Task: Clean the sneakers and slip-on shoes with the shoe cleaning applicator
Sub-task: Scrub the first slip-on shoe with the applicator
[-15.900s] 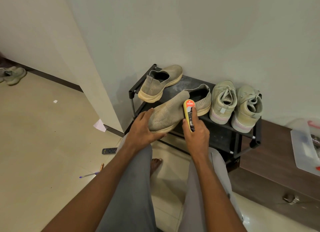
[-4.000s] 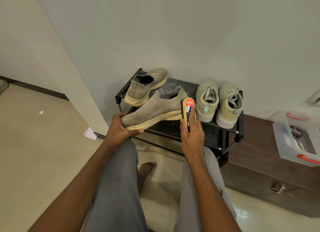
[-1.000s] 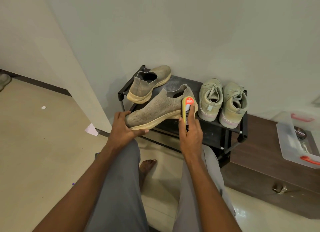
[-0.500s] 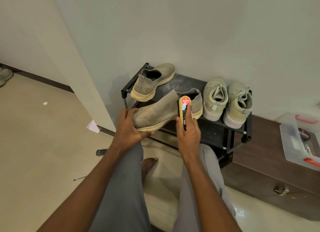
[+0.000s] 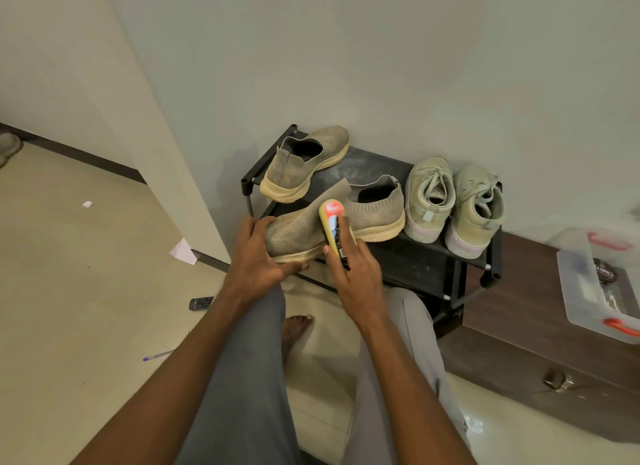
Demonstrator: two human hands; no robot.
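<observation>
At the front edge of the shoe rack [image 5: 426,267], my left hand [image 5: 258,253] grips the slip-on shoe's [image 5: 367,215] toe while my right hand [image 5: 356,274] holds the shoe cleaning applicator [image 5: 333,227] against its side; the sneakers [image 5: 453,204] sit on the rack's right end.

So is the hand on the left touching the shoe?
Touching. The head view shows the left hand wrapped around the toe of the slip-on shoe, fingers on top and thumb under its sole.

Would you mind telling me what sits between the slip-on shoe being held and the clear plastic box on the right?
In the head view, the pair of laced sneakers stands between the held slip-on shoe and the clear plastic box.
</observation>
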